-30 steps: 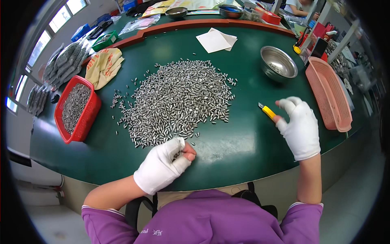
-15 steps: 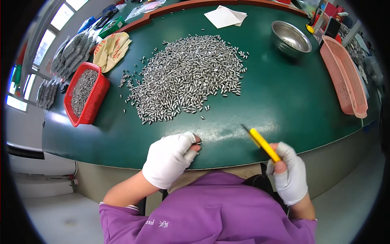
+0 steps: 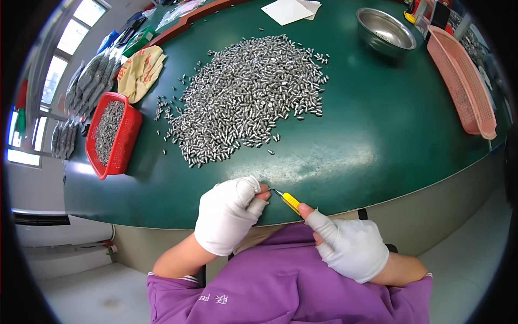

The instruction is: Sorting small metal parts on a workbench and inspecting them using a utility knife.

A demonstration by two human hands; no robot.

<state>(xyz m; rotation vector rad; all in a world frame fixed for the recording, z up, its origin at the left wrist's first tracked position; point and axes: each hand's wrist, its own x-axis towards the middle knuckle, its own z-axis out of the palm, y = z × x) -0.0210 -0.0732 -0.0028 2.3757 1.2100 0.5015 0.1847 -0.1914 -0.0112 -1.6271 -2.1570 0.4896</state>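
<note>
Both my hands wear white gloves with bare fingertips, close together over the table's near edge. My left hand [image 3: 229,216] is closed in a pinch on a small metal part, mostly hidden by the fingers. In my right hand [image 3: 350,245] is a deburring tool with a ribbed yellow handle [image 3: 291,202] and a thin metal shaft. Its dark tip points left and meets the left fingertips; whether it touches the part I cannot tell. Beyond the hands lies a wide heap of small silvery metal parts [image 3: 243,97], with one stray part [image 3: 271,152] nearest me.
On the green table [image 3: 356,124], a red basket [image 3: 129,137] of small metal pieces stands left, near a cream cloth bag [image 3: 141,73]. White paper [image 3: 286,12] lies at the back. A steel bowl [image 3: 383,46] and a pink basket [image 3: 458,81] stand right.
My right hand has swung left with the deburring tool, bringing its tip to the left fingertips. The left hand keeps its pinch. The view has shifted slightly.
</note>
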